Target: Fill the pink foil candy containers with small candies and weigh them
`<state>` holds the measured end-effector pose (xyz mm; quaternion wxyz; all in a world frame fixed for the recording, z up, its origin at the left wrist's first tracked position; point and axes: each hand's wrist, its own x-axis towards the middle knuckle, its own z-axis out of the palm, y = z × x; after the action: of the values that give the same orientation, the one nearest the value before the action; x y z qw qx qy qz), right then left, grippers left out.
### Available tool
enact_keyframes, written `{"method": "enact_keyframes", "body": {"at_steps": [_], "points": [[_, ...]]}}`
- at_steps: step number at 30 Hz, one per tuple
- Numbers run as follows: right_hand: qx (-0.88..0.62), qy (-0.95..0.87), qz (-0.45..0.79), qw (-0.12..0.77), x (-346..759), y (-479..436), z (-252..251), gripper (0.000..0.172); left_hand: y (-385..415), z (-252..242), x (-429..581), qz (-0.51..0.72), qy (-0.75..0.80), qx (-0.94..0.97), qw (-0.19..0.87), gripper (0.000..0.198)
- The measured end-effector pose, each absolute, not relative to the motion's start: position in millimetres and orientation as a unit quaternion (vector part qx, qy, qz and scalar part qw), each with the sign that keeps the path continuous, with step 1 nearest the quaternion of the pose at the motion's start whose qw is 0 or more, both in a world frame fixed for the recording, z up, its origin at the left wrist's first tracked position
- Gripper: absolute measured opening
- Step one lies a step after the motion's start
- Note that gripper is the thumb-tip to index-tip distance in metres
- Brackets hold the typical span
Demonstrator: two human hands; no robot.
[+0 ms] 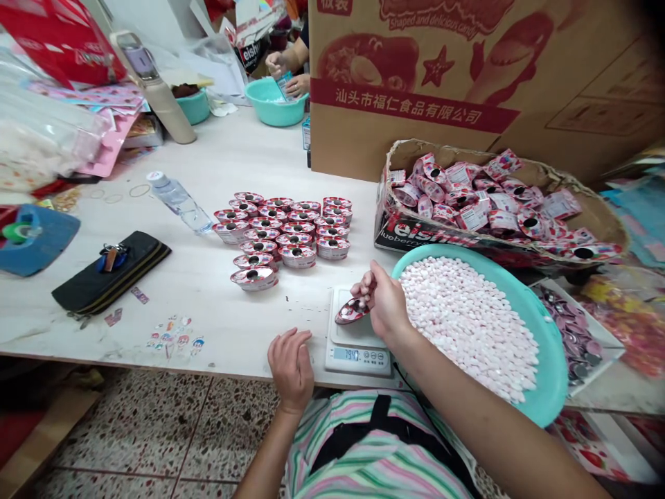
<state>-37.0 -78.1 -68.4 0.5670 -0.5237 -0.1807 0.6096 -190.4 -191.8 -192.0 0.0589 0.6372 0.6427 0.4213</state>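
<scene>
At the near edge of the table (197,312), the right hand (383,303) grips a tilted foil cup (352,312) between closed fingers, just above a digital scale (358,346). The left hand (291,367) rests open beside the scale, its fingers loosely curled. Right sits a teal basin (551,367) of pale candies (467,326); rows of cups (280,232) stand far left.

Glossy foil cups (254,279), smooth plastic basin (551,360)

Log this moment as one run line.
right hand: metal spoon above digital scale | left hand: on table edge | teal basin: pink candies
</scene>
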Motion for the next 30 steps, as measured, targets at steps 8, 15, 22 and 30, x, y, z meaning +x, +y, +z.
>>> {"method": "enact_keyframes", "body": {"at_steps": [8,15,22,30], "points": [[-0.502,-0.184,0.599,0.595,-38,-77,-69,0.039,-193,-192,-190,0.421,0.644,0.636,0.059,0.029],[-0.471,-0.204,0.577,0.636,-20,-79,-53,0.04,-192,-192,-190,0.418,0.644,0.637,0.062,0.029],[-0.51,-0.282,0.424,0.693,44,-101,-47,0.04,-192,-194,-190,0.413,0.645,0.64,0.059,0.028],[-0.589,-0.288,0.243,0.715,118,-138,-66,0.038,-189,-180,-188,0.432,0.627,0.647,0.04,0.028]]}}
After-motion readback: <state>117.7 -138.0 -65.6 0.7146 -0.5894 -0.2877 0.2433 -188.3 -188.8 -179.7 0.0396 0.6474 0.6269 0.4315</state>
